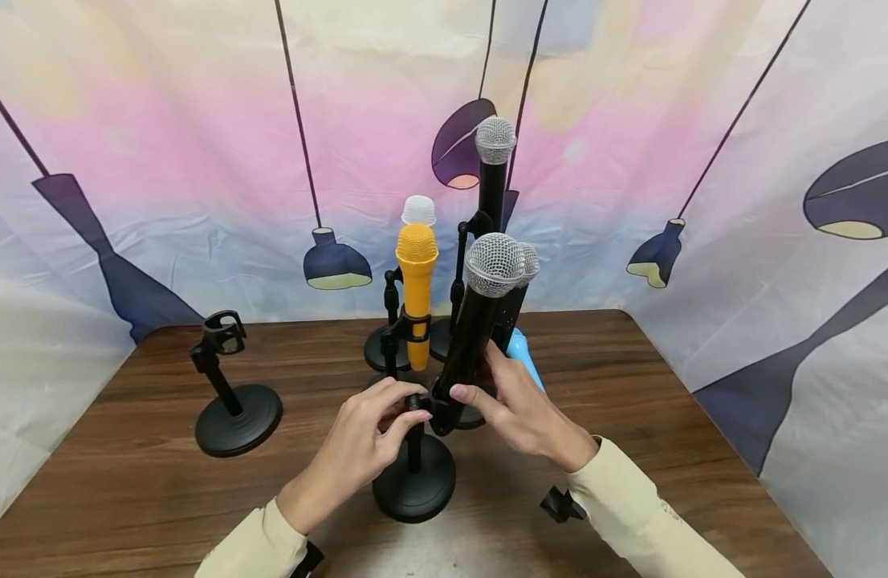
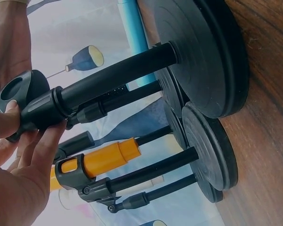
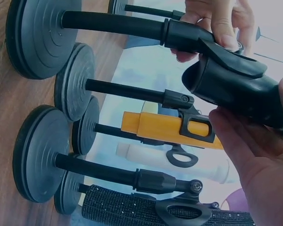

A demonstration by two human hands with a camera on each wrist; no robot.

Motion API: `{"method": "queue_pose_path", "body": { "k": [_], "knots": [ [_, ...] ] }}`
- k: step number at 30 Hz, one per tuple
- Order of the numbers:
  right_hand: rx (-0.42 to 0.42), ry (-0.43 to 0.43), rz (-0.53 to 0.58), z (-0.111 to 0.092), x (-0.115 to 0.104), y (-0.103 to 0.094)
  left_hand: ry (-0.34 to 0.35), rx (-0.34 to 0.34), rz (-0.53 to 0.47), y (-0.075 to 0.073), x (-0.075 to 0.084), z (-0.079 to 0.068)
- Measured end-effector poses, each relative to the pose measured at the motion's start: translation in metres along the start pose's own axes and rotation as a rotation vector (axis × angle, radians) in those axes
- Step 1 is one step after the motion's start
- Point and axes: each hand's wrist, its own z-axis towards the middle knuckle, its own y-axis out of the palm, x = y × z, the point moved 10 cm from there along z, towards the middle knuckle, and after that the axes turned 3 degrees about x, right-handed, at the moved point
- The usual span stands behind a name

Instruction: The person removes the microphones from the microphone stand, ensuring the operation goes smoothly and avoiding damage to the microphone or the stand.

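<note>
My right hand grips a black microphone with a silver mesh head around its lower body. The microphone tilts upward, its bottom end in the clip of a small round-based desk stand. With thumb and fingers, my left hand pinches that stand's joint just below the clip. Directly behind, a yellow microphone stands in another clip. A sparkly black microphone on its own stand is partly hidden behind the held one.
Farther back stand a white-headed microphone and a tall black microphone. A blue microphone shows beyond my right hand. At left, a stand has nothing in its clip. Patterned cloth hangs behind the wooden table.
</note>
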Motion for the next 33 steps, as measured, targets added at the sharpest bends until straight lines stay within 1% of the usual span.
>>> {"method": "queue_pose_path", "body": {
  "k": [9,16,19,22,29,33],
  "knots": [
    [-0.005,-0.009,0.014,0.0,-0.001,-0.003,0.004,0.002,-0.008,0.0,0.0,0.0],
    [-0.005,-0.012,0.074,0.001,0.0,-0.006,0.005,0.006,-0.016,0.0,0.001,0.001],
    [0.006,-0.026,0.085,0.001,0.0,-0.007,0.004,0.006,-0.015,0.0,0.001,0.001],
    [0.027,-0.038,0.069,0.001,0.0,-0.009,0.002,0.003,-0.008,0.0,0.001,0.001],
    [0.071,-0.023,0.032,0.003,0.002,-0.014,0.004,-0.001,0.004,0.0,0.001,0.001],
    [0.083,-0.02,0.065,0.003,0.001,-0.015,0.002,-0.002,0.003,0.0,0.001,0.002]
  ]
}}
